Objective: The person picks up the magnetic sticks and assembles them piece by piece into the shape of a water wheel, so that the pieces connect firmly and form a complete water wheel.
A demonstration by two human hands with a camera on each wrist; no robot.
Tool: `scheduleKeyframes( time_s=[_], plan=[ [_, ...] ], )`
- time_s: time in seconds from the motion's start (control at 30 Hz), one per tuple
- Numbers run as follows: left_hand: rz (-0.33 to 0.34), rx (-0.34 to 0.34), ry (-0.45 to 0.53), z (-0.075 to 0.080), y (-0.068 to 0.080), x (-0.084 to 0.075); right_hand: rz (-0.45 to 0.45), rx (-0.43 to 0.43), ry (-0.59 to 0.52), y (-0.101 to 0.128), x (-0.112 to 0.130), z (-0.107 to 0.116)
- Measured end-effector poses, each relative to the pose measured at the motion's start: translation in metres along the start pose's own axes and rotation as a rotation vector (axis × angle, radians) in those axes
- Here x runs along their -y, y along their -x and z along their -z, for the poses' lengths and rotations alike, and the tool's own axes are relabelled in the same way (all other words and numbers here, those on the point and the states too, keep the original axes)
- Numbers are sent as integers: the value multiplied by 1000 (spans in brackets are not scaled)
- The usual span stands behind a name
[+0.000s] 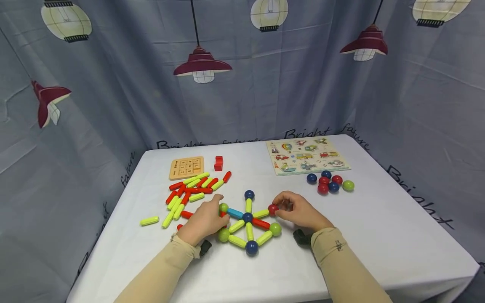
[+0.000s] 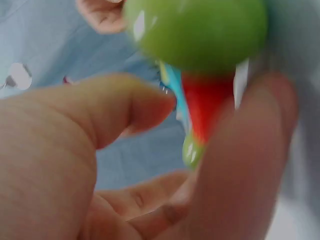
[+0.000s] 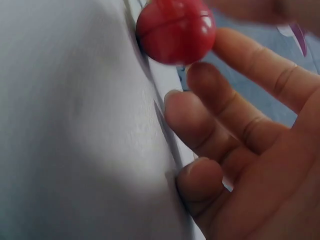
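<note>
On the white tabletop (image 1: 379, 235), a wheel-like assembly of rods and balls is set between the 2 hands, with a central blue ball (image 1: 247, 217) from which 6 rods are radiated: 4 yellow-green, 1 red and 1 light blue rod (image 1: 235, 213). At its right side, a red ball (image 1: 273, 209) is pinched between the thumb and index finger of the right hand (image 1: 301, 210), the other fingers being bent below. The left hand (image 1: 203, 221) is held at the left side with thumb and index finger parted about a red rod (image 2: 206, 102), by which 2 green balls are joined; whether the rod is touched by the index finger cannot be told. The lower edge is closed by 2 yellow-green rods, met at a lower blue ball (image 1: 251, 248). Beyond the left hand, loose red and yellow-green rods (image 1: 196, 197) are scattered, and a red block (image 1: 218, 163) and a wooden number board (image 1: 187, 168) are placed behind them. At the right, 7 loose balls (image 1: 334, 187) are clustered in front of a picture board (image 1: 308, 156). The scene is backed by a grey-blue curtain (image 1: 242, 105) printed with lamps.
</note>
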State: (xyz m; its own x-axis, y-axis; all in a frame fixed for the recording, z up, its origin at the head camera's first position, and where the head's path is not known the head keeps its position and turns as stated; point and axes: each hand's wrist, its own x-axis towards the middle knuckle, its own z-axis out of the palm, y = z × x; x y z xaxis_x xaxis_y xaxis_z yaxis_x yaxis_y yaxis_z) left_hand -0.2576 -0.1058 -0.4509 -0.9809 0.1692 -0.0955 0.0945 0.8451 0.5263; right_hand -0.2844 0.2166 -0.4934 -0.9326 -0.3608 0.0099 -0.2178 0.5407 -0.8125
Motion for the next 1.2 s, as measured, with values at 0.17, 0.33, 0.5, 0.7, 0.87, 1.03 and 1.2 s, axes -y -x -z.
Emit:
scheduleKeyframes(
  time_s=[0.17, 0.33, 0.5, 0.7, 0.87, 1.03, 1.2],
  plan=[
    [0, -227, -305, 16, -17, 23, 7, -14, -20, -1, -4, -1],
    [-8, -207, -438, 22, -37, 46, -34, -19, -33, 1, -8, -3],
    [-19, -167, -316, 24, -44, 39, -33, -23, -34, 1, -7, -3],
    [-49, -40, 105, 20, -47, -4, -13, -25, -16, 0, -5, 0],
    [-88, 40, 91, 10, -52, -15, -3, -17, -10, -2, -7, -4],
    [-146, 107, -15, 4, -54, -17, 5, -5, -5, -3, -6, -8],
    [-220, 195, -81, 3, -60, -24, 41, 15, 32, -3, -3, -9]
  ],
)
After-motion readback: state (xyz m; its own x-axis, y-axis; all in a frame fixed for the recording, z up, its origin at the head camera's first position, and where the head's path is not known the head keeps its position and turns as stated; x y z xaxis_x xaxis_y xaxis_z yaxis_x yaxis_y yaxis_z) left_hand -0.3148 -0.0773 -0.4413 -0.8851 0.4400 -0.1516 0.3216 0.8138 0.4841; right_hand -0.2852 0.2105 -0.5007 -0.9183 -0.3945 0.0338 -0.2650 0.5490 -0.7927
